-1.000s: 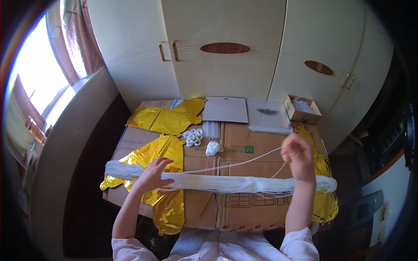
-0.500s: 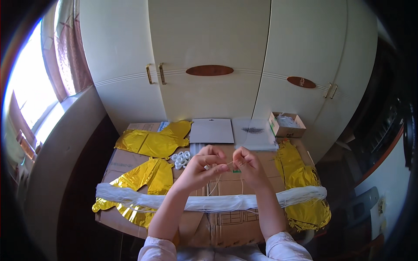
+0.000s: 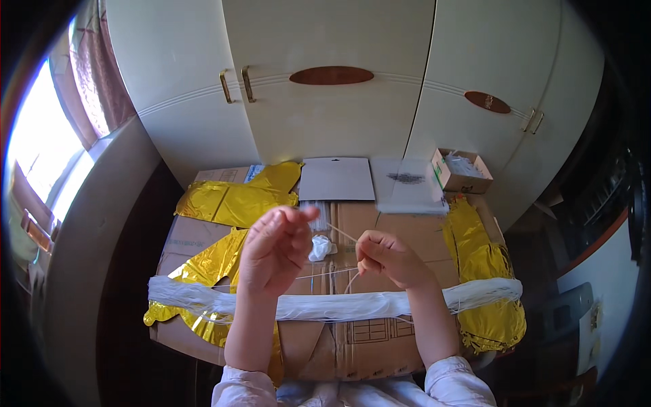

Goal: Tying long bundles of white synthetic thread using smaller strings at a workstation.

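Both my hands are raised over the cardboard-covered table, with a thin pale string [image 3: 342, 233] running between them. My right hand [image 3: 390, 258] pinches the string between thumb and fingers, and a short tail hangs below it. To its left, my left hand [image 3: 277, 247] is turned up with curled fingers; the string reaches its fingertips, and another strand passes by its lower side. Beneath my wrists a long bundle of white string [image 3: 346, 306] lies across the table from left to right. A small crumpled white piece [image 3: 321, 248] sits between my hands, farther back.
Gold foil sheets [image 3: 234, 203] lie on the left, and another gold foil piece [image 3: 485, 285] on the right. At the back are a grey-white board [image 3: 337, 180], a clear plastic bag [image 3: 407, 186] and a small box [image 3: 464, 173] of white pieces. Cabinet doors [image 3: 325, 122] stand behind.
My hands have drawn apart, the left moving left and turning up, stretching the string between them. The left hand now covers the white rings. The view has tilted slightly downward.
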A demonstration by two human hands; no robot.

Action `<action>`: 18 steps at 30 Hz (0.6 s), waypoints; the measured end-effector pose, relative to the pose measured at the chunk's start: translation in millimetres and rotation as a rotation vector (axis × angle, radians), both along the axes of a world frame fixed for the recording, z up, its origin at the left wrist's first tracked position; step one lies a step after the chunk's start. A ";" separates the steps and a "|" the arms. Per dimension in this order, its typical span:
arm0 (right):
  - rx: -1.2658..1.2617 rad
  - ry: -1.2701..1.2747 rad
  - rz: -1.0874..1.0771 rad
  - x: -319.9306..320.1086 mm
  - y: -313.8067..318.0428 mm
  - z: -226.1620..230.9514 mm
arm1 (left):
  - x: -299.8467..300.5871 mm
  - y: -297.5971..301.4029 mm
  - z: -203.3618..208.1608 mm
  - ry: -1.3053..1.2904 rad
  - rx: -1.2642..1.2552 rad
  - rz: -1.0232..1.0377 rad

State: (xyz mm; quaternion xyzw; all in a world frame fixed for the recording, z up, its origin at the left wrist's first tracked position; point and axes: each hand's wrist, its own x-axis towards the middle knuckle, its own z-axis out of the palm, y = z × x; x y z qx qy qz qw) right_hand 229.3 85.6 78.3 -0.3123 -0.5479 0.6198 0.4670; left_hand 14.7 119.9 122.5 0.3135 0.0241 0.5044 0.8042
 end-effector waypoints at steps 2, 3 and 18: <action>0.009 -0.097 0.030 -1.9 -0.9 0.6 | -0.8 4.7 -1.1 0.093 0.167 0.309; 0.015 -0.144 0.048 -3.6 -2.1 2.4 | -1.0 9.0 -3.7 0.189 0.257 0.504; 0.317 -0.068 -0.335 39.8 -14.0 23.4 | -26.0 9.1 -4.1 0.381 0.459 0.063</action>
